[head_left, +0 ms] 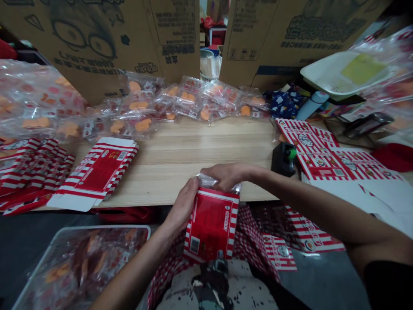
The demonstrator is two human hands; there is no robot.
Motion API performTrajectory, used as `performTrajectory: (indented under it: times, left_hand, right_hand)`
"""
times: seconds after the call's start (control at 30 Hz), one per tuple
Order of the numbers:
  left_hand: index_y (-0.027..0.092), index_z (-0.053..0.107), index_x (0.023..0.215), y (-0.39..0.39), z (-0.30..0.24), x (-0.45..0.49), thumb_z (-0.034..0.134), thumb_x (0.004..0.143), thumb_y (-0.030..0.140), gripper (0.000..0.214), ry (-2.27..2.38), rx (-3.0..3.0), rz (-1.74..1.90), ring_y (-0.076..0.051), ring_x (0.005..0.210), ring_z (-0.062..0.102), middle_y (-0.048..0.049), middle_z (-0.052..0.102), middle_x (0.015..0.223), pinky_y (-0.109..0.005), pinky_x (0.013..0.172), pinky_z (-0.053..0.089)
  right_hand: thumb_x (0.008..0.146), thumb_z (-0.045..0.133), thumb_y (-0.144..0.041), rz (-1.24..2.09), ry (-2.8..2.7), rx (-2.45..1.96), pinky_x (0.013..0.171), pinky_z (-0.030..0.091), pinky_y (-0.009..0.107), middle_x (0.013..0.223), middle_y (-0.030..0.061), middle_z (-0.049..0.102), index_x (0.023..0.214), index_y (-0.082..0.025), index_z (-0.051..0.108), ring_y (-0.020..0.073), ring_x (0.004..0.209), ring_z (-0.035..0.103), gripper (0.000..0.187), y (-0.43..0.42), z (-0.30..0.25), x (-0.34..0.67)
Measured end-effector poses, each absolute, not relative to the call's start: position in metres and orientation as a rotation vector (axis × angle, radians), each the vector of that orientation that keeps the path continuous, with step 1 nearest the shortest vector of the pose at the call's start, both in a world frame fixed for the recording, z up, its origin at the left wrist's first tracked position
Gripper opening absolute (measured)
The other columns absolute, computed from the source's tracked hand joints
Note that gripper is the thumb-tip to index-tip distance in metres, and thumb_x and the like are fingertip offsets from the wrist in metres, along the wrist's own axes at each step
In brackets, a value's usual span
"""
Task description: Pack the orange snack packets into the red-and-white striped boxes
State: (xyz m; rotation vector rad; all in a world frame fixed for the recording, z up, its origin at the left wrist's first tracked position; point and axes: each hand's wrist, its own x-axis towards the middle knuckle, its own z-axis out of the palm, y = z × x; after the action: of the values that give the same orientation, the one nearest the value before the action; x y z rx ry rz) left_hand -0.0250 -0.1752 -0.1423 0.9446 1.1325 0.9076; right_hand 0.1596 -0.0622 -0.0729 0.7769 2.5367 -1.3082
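Pinching a plastic packet [206, 181] at the top of the upright red-striped carton [211, 226], just off the tabletop [193, 146] edge, the right hand [226, 176] presses its fingers together while the left hand [183, 204] clasps the carton's side.

- 2 big cardboard cartons [97, 47] stood upright at back of table, gap btwn them, 2nd one [284, 43] on the right
- wooden table [193, 146] w/ clear snack packets [138, 107] spread along far side
- flat red-and-white boxes [335, 163] on right, more stacked [32, 168] on left
- black tape dispenser [284, 159] w/ green bit, beside right boxes
- white plastic basket [338, 73] top right, tilted
- blue cloth [285, 103] next to light blue bottle [311, 105]
- tray [97, 228] of packets low left, below table
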Motion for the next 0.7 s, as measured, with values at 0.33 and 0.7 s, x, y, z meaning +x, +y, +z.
performTrajectory:
  times: [0.33,0.7]
  left_hand:
    - [0.017,0.072,0.107,-0.172,-0.139,-0.03,0.064,0.086,0.063,0.051,1.016,0.456,1.036,-0.027,0.091,0.073,-0.0129,0.078,0.1,-0.039,0.085,0.055]
    - [0.015,0.061,0.066,-0.155,-0.139,-0.029,0.062,0.047,0.014,0.019,1.238,0.395,1.005,-0.012,0.044,0.051,0.0029,0.058,0.054,-0.023,0.045,0.04]
  right_hand:
    - [0.098,0.045,-0.015,-0.644,3.246,1.088,0.105,0.041,0.054,0.142,0.0176,0.052,0.127,-0.018,0.065,0.0305,0.127,0.052,0.035,-0.128,-0.095,0.188]
    - [0.095,0.057,-0.023,-1.401,3.118,0.936,0.105,0.045,0.051,0.132,0.0087,0.057,0.112,-0.027,0.072,0.028,0.122,0.055,0.023,-0.128,-0.108,0.182]
